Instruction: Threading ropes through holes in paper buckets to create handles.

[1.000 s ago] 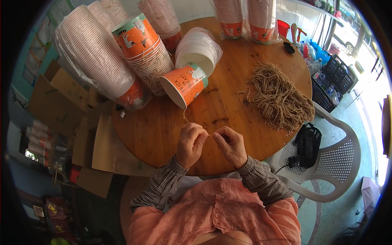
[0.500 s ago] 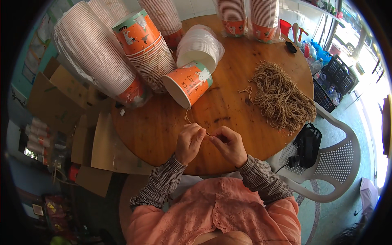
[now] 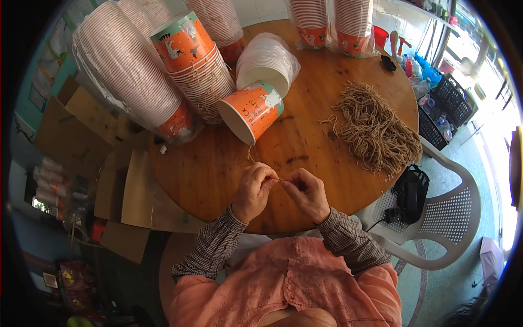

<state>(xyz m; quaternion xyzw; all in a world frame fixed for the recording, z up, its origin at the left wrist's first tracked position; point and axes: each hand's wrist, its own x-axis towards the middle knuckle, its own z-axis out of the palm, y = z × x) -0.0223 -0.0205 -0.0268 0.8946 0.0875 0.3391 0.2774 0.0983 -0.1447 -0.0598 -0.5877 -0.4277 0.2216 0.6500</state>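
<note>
Above the table's near edge, my left hand (image 3: 251, 191) and my right hand (image 3: 306, 194) face each other with fingertips pinched. A thin brown paper cord (image 3: 250, 154) runs between them, its loose end rising from my left hand toward an orange paper tub (image 3: 251, 113). That tub lies on its side just beyond, its open mouth toward me. Whether the cord joins the tub I cannot make out. To the right lies a tangled heap of similar brown cords (image 3: 376, 131).
Behind the tub lean a stack of orange tubs (image 3: 199, 76) and a plastic-wrapped stack (image 3: 128, 68). White nested tubs (image 3: 264, 62) lie in a bag. Open cardboard boxes (image 3: 136, 191) stand left of the round wooden table (image 3: 316, 158); a plastic chair (image 3: 449, 218) holds a black bag (image 3: 411, 191) at right.
My left hand has turned slightly, its thumb lower and its fingers more curled over the cord. My right hand has barely moved, and the tubs stay put.
</note>
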